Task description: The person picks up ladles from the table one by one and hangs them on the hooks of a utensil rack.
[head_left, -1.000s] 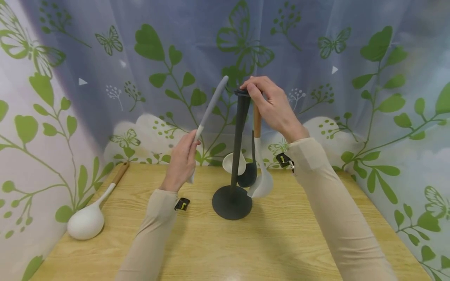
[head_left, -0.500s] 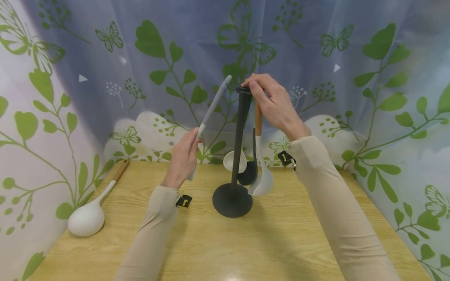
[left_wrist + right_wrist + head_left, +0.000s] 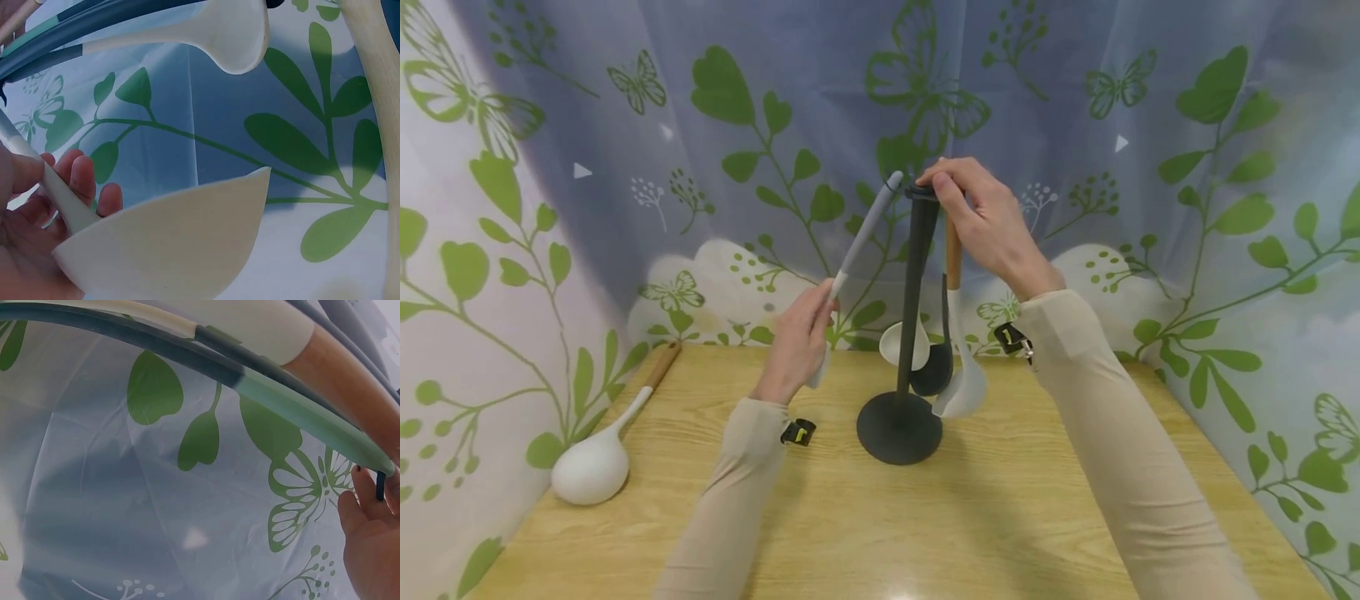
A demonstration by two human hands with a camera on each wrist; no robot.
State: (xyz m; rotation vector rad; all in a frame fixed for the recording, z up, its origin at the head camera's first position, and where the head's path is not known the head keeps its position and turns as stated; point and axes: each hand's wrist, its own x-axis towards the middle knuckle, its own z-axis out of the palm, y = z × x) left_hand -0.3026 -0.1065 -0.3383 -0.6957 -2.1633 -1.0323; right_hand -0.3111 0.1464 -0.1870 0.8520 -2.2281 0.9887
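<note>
My left hand [image 3: 793, 342] holds a ladle by its neck, its grey handle [image 3: 867, 229] slanting up to the right. The ladle's pale bowl [image 3: 169, 244], with a pointed lip, hangs below the fingers in the left wrist view. The handle's tip is close beside the top of a black utensil stand [image 3: 901, 429]. My right hand [image 3: 981, 217] grips the stand's top from above, fingers curled over it. Hanging from the stand are a white ladle [image 3: 964, 390] with a wooden handle, a black ladle [image 3: 934, 371] and a cream-white utensil [image 3: 895, 346]. A mint-green handle [image 3: 312, 425] shows in the right wrist view.
Another white ladle [image 3: 591, 471] with a wooden handle lies bowl-up at the left edge of the wooden table [image 3: 880, 525]. A curtain [image 3: 820, 108] with green leaves and butterflies closes off the back and both sides.
My left hand has moved slightly right, bringing the ladle's handle tip nearer the stand's top and a little lower. My right hand keeps its place on the stand.
</note>
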